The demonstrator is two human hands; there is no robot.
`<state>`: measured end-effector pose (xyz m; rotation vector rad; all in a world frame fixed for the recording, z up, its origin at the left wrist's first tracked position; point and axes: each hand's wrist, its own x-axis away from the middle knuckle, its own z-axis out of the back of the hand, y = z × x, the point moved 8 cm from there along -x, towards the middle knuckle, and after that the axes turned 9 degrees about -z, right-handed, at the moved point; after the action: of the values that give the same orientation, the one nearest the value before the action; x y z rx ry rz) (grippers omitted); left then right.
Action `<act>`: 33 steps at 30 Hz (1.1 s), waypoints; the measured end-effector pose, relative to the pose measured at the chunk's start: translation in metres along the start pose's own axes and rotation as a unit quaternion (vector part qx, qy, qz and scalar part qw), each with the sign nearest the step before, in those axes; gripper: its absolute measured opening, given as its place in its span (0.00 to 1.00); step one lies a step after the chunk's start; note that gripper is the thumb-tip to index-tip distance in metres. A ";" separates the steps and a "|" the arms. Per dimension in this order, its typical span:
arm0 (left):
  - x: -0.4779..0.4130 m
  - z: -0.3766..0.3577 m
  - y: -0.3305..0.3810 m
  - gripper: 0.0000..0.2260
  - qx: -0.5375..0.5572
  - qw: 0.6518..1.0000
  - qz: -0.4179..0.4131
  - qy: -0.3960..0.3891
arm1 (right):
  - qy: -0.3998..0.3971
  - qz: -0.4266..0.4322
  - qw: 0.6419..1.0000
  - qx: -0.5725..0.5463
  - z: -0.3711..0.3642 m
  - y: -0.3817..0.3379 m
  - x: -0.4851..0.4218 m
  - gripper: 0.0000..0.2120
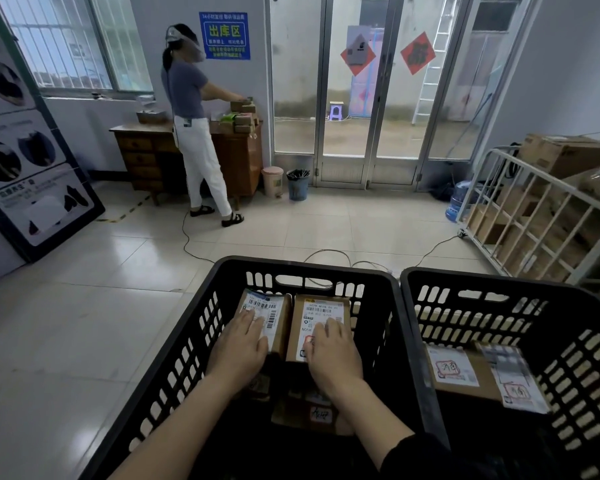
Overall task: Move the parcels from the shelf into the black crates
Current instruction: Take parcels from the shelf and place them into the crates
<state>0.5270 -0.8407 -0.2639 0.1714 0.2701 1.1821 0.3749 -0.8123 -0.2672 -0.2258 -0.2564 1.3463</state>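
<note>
Glass doors (361, 98) fill the far wall, and a white metal cage trolley (534, 216) of cartons stands at the right. Two black crates sit side by side on the tiled floor. The left crate (291, 264) holds two labelled cardboard parcels lying next to each other on top of another parcel (312, 410). The right crate (499, 284) holds a brown labelled parcel (461, 372) with a second one (513, 375) overlapping it. A person (187, 98) stands at a wooden desk (142, 147) stacked with small boxes. The left hand (238, 348) lies flat, fingers straight, on the left parcel (264, 310), and the right hand (331, 355) lies the same way on the right parcel (323, 310)
</note>
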 end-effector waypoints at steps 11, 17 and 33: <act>0.004 0.001 0.004 0.28 -0.015 0.999 0.006 -0.036 | -0.007 -0.012 1.000 -0.013 0.009 -0.003 0.008 0.21; -0.006 0.016 0.014 0.23 -0.040 0.997 -0.008 -0.058 | -0.040 -0.023 0.998 -0.035 0.021 -0.002 0.010 0.19; 0.047 0.077 0.066 0.24 -0.069 0.996 -0.059 -0.017 | 0.015 0.014 0.999 -0.035 0.086 0.000 0.078 0.24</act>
<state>0.5081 -0.7716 -0.1780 0.0542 0.1669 1.0763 0.3639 -0.7350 -0.1816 -0.3087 -0.2755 1.3618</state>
